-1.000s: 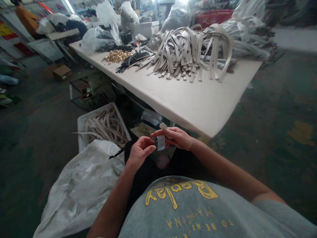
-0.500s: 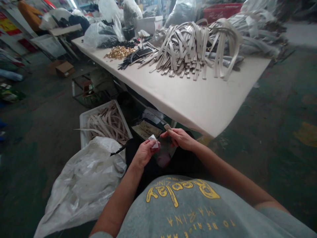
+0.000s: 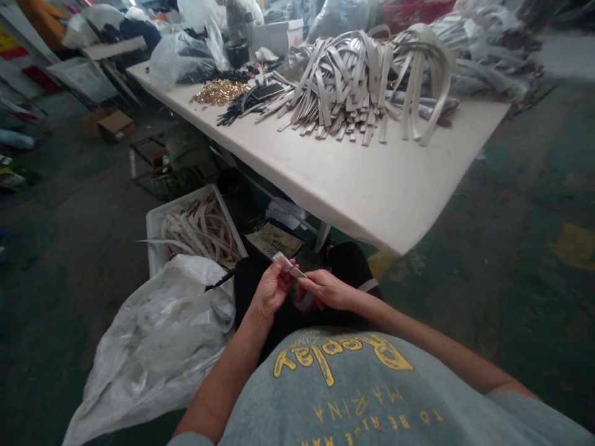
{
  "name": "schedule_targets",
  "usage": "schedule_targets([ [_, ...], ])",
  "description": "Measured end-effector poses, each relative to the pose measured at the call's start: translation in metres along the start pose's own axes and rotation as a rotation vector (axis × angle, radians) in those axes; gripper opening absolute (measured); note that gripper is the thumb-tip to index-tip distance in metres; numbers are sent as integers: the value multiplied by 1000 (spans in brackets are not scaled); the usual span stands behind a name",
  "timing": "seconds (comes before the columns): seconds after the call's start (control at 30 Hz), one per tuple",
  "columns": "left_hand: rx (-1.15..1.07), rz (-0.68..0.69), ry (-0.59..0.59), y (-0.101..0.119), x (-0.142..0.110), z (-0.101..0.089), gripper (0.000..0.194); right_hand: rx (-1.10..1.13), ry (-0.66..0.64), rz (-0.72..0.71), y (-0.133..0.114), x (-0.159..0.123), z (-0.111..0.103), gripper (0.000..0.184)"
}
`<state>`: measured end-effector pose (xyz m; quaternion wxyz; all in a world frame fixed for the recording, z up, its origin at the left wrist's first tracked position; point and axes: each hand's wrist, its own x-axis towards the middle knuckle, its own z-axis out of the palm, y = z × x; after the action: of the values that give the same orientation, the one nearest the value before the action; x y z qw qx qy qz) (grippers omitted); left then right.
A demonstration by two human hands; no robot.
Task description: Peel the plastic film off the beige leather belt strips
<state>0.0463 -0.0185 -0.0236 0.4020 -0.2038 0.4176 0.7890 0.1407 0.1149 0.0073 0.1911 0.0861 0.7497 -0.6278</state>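
Note:
Over my lap, the fingers of my left hand are closed on a small white piece; whether it is paper or plastic I cannot tell. My right hand pinches a flat beige strap close to its rounded end. That end meets the white piece between the two hands, and fingers cover part of the contact. A pale band shows on the dark trouser leg beyond my right wrist; whether it belongs to the strap is unclear.
A table stands ahead, bearing a heap of beige straps, gold metal pieces and black strips. Left of my legs are a white crate of strips and a white plastic sack. A cardboard box lies farther left.
My right hand has come down and left, bringing the strap end to the white piece. My left hand has shifted only slightly. The view has tilted a little.

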Motion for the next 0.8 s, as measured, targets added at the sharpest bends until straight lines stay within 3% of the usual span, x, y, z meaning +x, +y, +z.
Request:
schedule_targets([
  [0.17,3,-8,-64,-7,4,-6,13,76,-23,19,11,7,1,44],
  [0.43,118,-9,-246,-19,7,-15,32,133,-16,-16,23,12,-7,51],
  [0.57,184,-1,-220,-26,6,-15,35,124,-24,73,28,15,-7,45],
  [0.67,227,31,-175,-27,6,-16,34,-9,-50,88,22,5,-11,35],
  [0.8,150,19,-80,-20,6,-16,31,-354,107,3,9,-26,-26,28],
])
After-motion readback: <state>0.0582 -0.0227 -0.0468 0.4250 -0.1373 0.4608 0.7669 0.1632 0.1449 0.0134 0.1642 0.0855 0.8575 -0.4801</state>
